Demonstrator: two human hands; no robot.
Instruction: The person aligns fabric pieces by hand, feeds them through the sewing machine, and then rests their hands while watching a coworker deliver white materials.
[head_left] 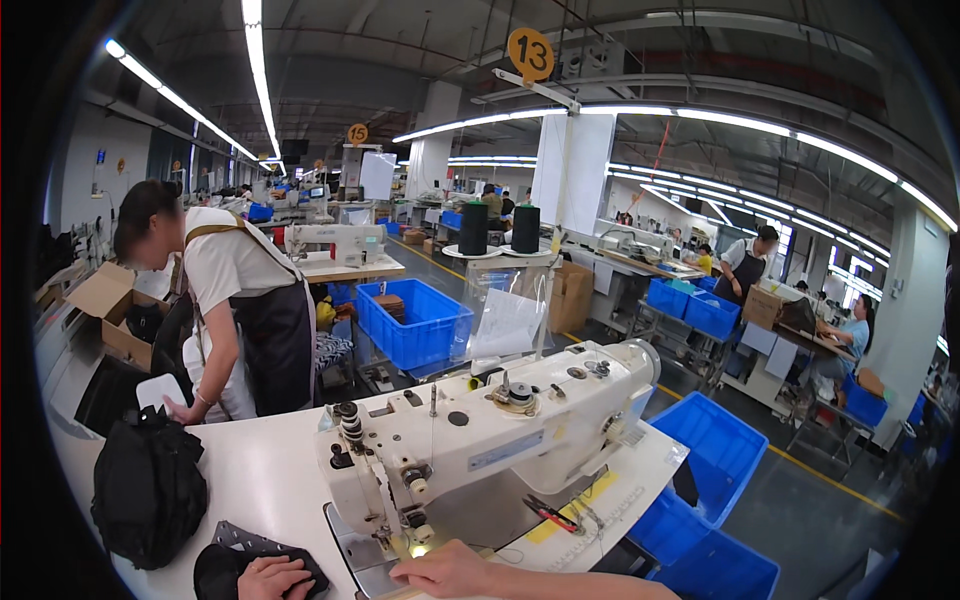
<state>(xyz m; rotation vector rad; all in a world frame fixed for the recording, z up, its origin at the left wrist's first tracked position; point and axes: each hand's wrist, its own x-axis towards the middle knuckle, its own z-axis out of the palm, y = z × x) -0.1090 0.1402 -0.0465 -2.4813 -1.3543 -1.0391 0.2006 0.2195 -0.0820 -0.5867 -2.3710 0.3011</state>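
Note:
At the lower edge, my left hand (273, 579) lies on a black fabric piece (222, 568), its fingers curled over it. A patterned dark grey piece (248, 538) shows behind that fabric. My right hand (442, 570) is closed beside the needle area of a white sewing machine (500, 415), near its small lit lamp (418, 549). Whatever the right fingers hold, if anything, is hidden. A pile of black fabric, perhaps a bag (150, 490), rests on the white table (260, 450) to the left. Red-handled thread snips (552, 514) lie on the table right of the needle.
Across the table at left, a co-worker (240, 300) bends over, holding a white flat thing (163, 391). Blue bins (705, 455) stand at the table's right; another blue bin (415, 325) is behind the machine. Two black thread cones (474, 230) stand beyond it.

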